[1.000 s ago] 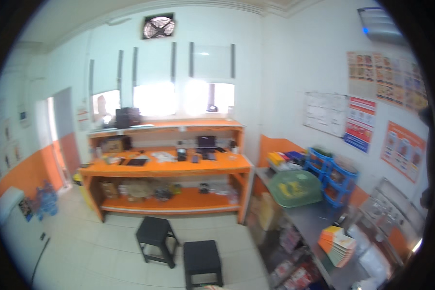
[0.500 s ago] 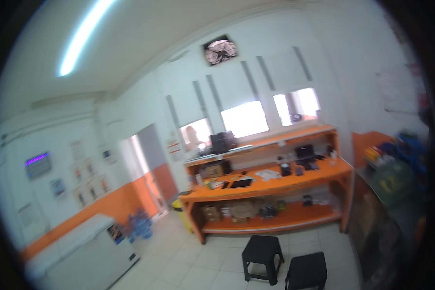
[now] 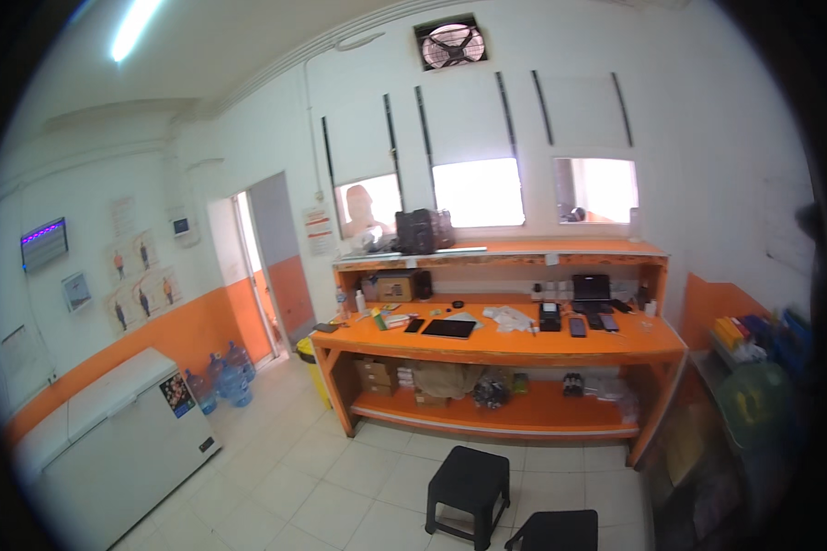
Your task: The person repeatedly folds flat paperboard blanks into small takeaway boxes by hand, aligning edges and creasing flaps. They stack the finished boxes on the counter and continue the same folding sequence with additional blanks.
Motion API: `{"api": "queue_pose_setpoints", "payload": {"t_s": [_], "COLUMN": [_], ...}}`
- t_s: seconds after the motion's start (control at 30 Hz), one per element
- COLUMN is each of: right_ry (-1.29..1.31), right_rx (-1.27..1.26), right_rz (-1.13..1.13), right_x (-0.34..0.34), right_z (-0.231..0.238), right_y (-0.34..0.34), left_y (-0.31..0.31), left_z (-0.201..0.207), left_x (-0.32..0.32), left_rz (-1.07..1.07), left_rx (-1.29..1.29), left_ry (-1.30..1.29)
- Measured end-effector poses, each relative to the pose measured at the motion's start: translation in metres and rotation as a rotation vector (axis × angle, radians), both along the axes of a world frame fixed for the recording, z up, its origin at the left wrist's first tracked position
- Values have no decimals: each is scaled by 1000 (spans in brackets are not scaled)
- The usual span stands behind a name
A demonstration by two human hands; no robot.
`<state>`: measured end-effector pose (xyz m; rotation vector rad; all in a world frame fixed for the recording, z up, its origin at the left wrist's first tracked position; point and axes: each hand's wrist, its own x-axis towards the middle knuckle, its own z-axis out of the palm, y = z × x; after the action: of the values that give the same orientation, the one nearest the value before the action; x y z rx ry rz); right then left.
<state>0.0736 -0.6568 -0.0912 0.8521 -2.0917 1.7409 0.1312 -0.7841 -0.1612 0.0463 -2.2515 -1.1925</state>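
Neither my left hand nor my right hand shows in the head view. Across the room stands an orange workbench (image 3: 515, 342) with a raised back shelf. On its top lie a dark tablet (image 3: 449, 329), a crumpled white plastic bag (image 3: 509, 319), a black card terminal (image 3: 549, 317), a phone (image 3: 577, 327) and an open black laptop (image 3: 592, 292). A cardboard box (image 3: 396, 286) is tucked under the back shelf. On that shelf sits a bulky black bag or case (image 3: 424, 230); which one I cannot tell.
Two black stools (image 3: 470, 486) stand on the tiled floor before the bench. At left are a white chest freezer (image 3: 110, 450) and several blue water bottles (image 3: 236, 376) near a doorway (image 3: 255, 266). A yellow bin (image 3: 316, 375) touches the bench's left end. Shelving with a green bag (image 3: 753, 404) lines the right.
The view has steadied and levelled somewhat. The wall fan has shifted up and right in the picture, while the stools appear lower and further left. No object has visibly been moved.
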Motion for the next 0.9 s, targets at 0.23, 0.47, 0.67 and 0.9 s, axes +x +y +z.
{"api": "queue_pose_setpoints", "payload": {"t_s": [0.23, 0.47, 0.67, 0.9], "right_ry": [15, 75, 62, 79], "right_rx": [-11, -63, 14, 89], "right_rz": [141, 290, 289, 156], "right_x": [-115, -164, -205, -241], "right_z": [28, 31, 10, 36], "right_y": [-71, -172, -277, -365], "left_y": [-69, -150, -259, -376], "left_z": [49, 53, 45, 87], "left_x": [-96, -132, -172, -215], "left_rz": [77, 287, 208, -71], "left_rx": [174, 484, 332, 362], "left_ry": [-94, -219, -167, -110]}}
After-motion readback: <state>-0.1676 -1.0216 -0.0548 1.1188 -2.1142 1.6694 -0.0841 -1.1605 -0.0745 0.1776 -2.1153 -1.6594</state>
